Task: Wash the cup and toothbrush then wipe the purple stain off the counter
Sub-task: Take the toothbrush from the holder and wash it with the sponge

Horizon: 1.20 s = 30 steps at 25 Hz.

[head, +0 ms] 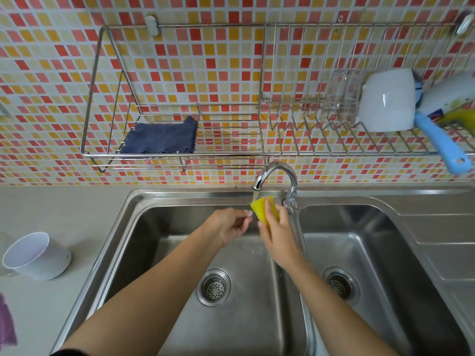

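Note:
My right hand (279,235) grips a yellow sponge (264,208) under the faucet (276,170), where water runs onto it. Just left of the sponge, my left hand (228,227) is over the left basin with its fingertips pinched around something small and pale; I cannot tell what it is. A white cup (36,255) lies tilted on the counter to the left of the sink. The purple stain (6,322) shows at the counter's far left edge. No toothbrush is clearly visible.
A double steel sink (133,227) fills the middle, with a drain in each basin. On the wall rack (97,98) above lies a dark blue cloth (159,137). At the right, the rack holds a glass (339,96), a white bowl (388,101) and a blue-handled tool (442,145).

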Each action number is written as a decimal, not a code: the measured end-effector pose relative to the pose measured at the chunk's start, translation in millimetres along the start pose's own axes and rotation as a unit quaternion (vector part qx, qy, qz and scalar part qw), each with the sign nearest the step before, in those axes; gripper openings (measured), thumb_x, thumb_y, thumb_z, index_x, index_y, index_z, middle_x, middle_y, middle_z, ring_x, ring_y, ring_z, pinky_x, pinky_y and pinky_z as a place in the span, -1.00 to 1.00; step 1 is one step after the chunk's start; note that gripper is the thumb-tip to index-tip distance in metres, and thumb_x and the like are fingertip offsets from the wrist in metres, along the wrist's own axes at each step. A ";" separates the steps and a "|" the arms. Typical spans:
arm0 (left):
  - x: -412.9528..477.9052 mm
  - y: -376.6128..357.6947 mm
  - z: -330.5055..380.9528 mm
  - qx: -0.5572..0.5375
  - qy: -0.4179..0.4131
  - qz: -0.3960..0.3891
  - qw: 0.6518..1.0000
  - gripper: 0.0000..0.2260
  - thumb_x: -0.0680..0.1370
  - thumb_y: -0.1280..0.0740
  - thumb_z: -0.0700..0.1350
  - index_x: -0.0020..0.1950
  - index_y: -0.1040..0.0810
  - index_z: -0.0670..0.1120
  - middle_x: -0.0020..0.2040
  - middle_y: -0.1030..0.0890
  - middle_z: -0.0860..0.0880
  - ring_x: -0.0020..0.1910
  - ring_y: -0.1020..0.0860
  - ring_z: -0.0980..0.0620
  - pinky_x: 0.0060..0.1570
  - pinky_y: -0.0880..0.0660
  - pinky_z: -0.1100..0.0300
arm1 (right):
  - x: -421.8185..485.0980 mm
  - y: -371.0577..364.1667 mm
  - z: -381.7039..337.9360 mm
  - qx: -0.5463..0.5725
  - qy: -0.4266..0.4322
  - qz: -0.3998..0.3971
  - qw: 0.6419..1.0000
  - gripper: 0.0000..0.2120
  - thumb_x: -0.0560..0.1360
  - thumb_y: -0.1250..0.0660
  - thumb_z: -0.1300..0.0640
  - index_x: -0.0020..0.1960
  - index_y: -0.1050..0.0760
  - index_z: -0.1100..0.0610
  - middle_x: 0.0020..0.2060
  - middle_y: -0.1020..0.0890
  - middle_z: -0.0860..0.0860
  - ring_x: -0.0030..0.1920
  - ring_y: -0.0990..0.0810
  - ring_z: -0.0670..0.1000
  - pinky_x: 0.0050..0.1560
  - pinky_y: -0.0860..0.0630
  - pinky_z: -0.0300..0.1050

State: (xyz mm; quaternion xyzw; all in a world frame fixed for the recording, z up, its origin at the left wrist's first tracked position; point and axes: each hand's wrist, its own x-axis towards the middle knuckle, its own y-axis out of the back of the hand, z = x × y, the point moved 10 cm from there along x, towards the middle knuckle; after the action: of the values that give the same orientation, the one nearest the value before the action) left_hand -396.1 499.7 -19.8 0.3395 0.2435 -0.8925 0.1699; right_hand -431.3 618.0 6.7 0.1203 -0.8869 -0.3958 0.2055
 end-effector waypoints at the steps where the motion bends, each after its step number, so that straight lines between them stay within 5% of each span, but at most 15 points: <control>1: -1.3 -1.6 -1.2 0.006 0.006 0.000 1.000 -0.86 0.56 -0.22 -0.36 -0.18 -0.49 -0.32 -0.24 -0.53 -0.17 -0.30 -0.48 0.05 -0.55 -0.47 0.43 | 1.2 3.1 3.5 0.012 -0.017 0.015 1.000 -0.42 0.59 -0.14 0.06 0.52 0.02 0.13 0.33 -0.27 0.20 0.18 -0.44 0.14 0.12 -0.38 -0.11; 5: -2.9 1.7 5.2 0.037 -0.022 0.033 0.999 -0.86 0.53 -0.27 -0.37 -0.22 -0.51 -0.32 -0.33 -0.55 -0.16 -0.34 -0.51 0.03 -0.53 -0.49 0.40 | 2.9 2.2 3.5 0.011 -0.002 0.008 1.000 -0.43 0.59 -0.17 0.12 0.51 -0.01 0.15 0.33 -0.27 0.22 0.21 -0.41 0.13 0.13 -0.36 -0.12; 7: -2.6 9.3 23.9 0.179 -0.112 0.078 0.974 -0.84 0.50 -0.32 -0.32 -0.29 -0.56 -0.27 -0.47 -0.55 -0.09 -0.41 -0.48 0.05 -0.46 -0.49 0.33 | 3.4 0.3 12.3 0.028 -0.033 0.000 0.999 -0.42 0.59 -0.16 0.12 0.52 0.03 0.13 0.34 -0.26 0.19 0.20 -0.41 0.09 0.12 -0.31 -0.21; 10: -17.8 -13.6 59.4 0.488 -0.324 0.118 0.802 -0.84 0.48 -0.32 -0.17 -0.25 -0.65 -0.16 -0.40 -0.55 0.00 -0.40 -0.45 0.09 -0.26 -0.43 0.28 | -1.8 -11.0 16.2 0.048 -0.044 -0.029 0.997 -0.38 0.58 -0.18 0.12 0.51 0.08 0.12 0.32 -0.26 0.15 0.19 -0.43 0.08 0.13 -0.31 -0.23; 12: -25.3 -28.7 63.7 0.520 -0.376 0.101 0.760 -0.86 0.48 -0.30 -0.17 -0.25 -0.61 -0.13 -0.38 -0.52 0.01 -0.37 -0.42 0.05 -0.21 -0.43 0.22 | -8.8 -13.1 17.8 0.067 -0.067 -0.025 0.995 -0.39 0.59 -0.16 0.09 0.52 0.08 0.09 0.32 -0.26 0.11 0.13 -0.46 0.05 0.09 -0.37 -0.20; 16: -22.9 -33.8 65.5 0.518 -0.379 0.090 0.761 -0.81 0.53 -0.30 -0.14 -0.29 -0.51 -0.13 -0.41 -0.46 0.00 -0.35 -0.39 0.01 -0.24 -0.33 0.23 | -17.4 -15.5 20.8 0.097 -0.080 -0.019 0.992 -0.40 0.59 -0.15 0.07 0.52 0.08 0.07 0.30 -0.27 0.10 0.07 -0.48 0.01 0.08 -0.44 -0.14; 20: -10.0 -35.0 58.2 0.572 -0.328 0.075 0.749 -0.75 0.62 -0.18 -0.05 0.03 -0.51 -0.22 -0.16 -0.49 -0.07 -0.19 -0.44 -0.02 -0.15 -0.35 0.19 | -21.6 -12.1 29.4 0.114 -0.074 -0.020 0.991 -0.40 0.58 -0.16 0.06 0.52 0.06 0.05 0.31 -0.26 0.09 0.16 -0.44 0.02 0.12 -0.37 -0.21; 24: 4.1 -20.9 47.3 0.494 -0.240 0.035 0.835 -0.83 0.62 -0.18 -0.06 0.05 -0.39 -0.17 -0.13 -0.56 -0.05 -0.30 -0.56 0.07 -0.29 -0.48 0.26 | -21.2 0.0 26.4 0.113 -0.067 -0.006 0.991 -0.44 0.59 -0.14 0.08 0.52 0.00 0.08 0.32 -0.25 0.08 0.17 -0.37 -0.07 0.12 -0.25 -0.34; 27: 10.6 -13.2 41.2 0.424 -0.232 0.033 0.875 -0.73 0.50 -0.35 0.09 -0.04 -0.46 -0.11 -0.18 -0.66 -0.02 -0.22 -0.62 0.07 -0.13 -0.53 0.19 | -19.3 6.2 24.1 0.125 -0.059 0.011 0.990 -0.45 0.59 -0.13 0.07 0.51 0.01 0.05 0.31 -0.25 0.07 0.15 -0.38 -0.09 0.13 -0.31 -0.28; 30: 15.8 -14.2 35.5 0.381 -0.217 0.002 0.899 -0.78 0.41 -0.47 -0.06 -0.05 -0.54 -0.12 -0.11 -0.67 -0.08 -0.05 -0.64 -0.06 0.00 -0.53 0.07 | -15.8 12.6 30.0 0.135 -0.064 0.042 0.988 -0.43 0.59 -0.15 0.08 0.51 0.02 0.04 0.29 -0.26 0.10 0.22 -0.40 0.02 0.21 -0.35 -0.17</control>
State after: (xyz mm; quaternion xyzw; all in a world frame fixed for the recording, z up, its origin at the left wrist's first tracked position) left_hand -432.6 489.7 -3.0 0.1770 -0.1585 -0.9683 0.0775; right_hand -431.7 651.8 -6.2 0.0837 -0.9478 -0.2706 0.1462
